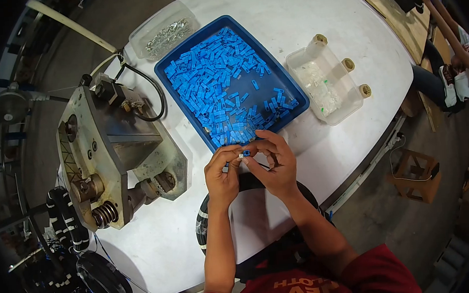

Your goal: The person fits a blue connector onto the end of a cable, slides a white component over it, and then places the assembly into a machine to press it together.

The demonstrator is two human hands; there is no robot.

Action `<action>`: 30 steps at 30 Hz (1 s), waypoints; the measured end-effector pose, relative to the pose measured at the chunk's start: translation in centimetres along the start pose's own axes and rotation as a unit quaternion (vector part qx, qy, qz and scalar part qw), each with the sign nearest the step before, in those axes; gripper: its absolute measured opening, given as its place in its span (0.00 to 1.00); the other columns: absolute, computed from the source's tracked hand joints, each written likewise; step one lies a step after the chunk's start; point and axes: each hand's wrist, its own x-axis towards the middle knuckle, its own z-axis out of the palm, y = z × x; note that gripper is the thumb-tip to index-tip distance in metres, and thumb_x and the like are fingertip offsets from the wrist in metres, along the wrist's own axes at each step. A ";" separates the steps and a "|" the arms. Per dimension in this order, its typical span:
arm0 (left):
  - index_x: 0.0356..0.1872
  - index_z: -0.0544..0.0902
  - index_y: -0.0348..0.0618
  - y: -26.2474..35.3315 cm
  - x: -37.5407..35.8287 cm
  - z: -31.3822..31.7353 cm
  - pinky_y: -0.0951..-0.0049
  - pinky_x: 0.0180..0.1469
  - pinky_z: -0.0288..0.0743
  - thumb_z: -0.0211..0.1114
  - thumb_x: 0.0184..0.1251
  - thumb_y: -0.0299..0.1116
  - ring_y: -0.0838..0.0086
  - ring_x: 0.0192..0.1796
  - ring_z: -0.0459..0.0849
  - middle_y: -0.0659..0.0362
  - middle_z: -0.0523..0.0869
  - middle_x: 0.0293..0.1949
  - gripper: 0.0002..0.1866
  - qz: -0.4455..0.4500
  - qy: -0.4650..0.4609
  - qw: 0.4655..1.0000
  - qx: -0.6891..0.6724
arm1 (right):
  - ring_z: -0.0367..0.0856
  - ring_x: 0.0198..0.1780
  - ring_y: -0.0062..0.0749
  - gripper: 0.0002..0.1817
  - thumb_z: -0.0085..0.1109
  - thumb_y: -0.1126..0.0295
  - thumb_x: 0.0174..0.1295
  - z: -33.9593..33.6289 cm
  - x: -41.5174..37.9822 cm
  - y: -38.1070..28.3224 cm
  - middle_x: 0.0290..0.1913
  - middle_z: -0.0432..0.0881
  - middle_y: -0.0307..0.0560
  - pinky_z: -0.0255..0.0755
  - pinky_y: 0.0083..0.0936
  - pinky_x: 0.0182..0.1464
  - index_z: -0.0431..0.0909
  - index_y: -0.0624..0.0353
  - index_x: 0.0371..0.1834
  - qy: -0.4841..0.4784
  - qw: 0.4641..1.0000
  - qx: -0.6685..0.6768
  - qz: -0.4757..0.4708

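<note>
Just below the near edge of a blue tray (297,115), my two hands meet. My left hand (223,172) pinches a small whitish piece (242,155) at its fingertips. A small blue connector (247,153) sits against that piece, held by the fingertips of my right hand (274,162). Many blue connectors (207,74) lie heaped in the tray, mostly at its left and near side. How the two small parts join is too small to tell.
A metal press (127,149) stands at left. Behind it is a clear box of metal parts (173,35). A clear bin (347,104) of small clear pieces is at right. Black cable coils (103,281) hang at lower left. Another person (462,62) is at far right.
</note>
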 end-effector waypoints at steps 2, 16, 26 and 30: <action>0.39 0.83 0.35 0.0 0.0 0.0 0.72 0.47 0.79 0.64 0.68 0.16 0.68 0.43 0.87 0.51 0.89 0.42 0.04 0.000 -0.002 1.000 0.001 | 0.85 0.47 0.25 0.30 0.67 0.83 0.59 0.1 0.1 -0.2 0.47 0.88 0.50 0.78 0.25 0.54 0.70 0.65 0.67 0.000 1.000 0.002 0.003; 0.39 0.83 0.35 -0.1 -0.1 -0.1 0.74 0.46 0.79 0.63 0.68 0.15 0.69 0.43 0.87 0.52 0.89 0.43 0.05 -0.005 -0.004 1.000 -0.012 | 0.86 0.43 0.23 0.31 0.69 0.81 0.58 0.0 0.2 -0.4 0.45 0.90 0.48 0.78 0.22 0.51 0.72 0.64 0.67 -0.005 0.999 -0.048 -0.022; 0.40 0.83 0.36 -0.3 -0.1 -0.2 0.73 0.45 0.79 0.62 0.69 0.15 0.70 0.44 0.87 0.52 0.89 0.44 0.06 0.024 -0.005 0.999 -0.032 | 0.88 0.42 0.26 0.30 0.70 0.82 0.56 0.3 0.1 -0.7 0.44 0.91 0.47 0.82 0.23 0.45 0.75 0.66 0.64 -0.003 0.990 -0.114 -0.088; 0.39 0.83 0.36 -0.3 0.0 -0.2 0.73 0.46 0.79 0.62 0.69 0.15 0.69 0.44 0.87 0.52 0.89 0.44 0.05 0.029 -0.006 0.999 -0.025 | 0.87 0.40 0.25 0.30 0.70 0.81 0.56 0.2 0.2 -0.6 0.43 0.91 0.46 0.81 0.22 0.45 0.75 0.65 0.64 0.001 0.990 -0.118 -0.082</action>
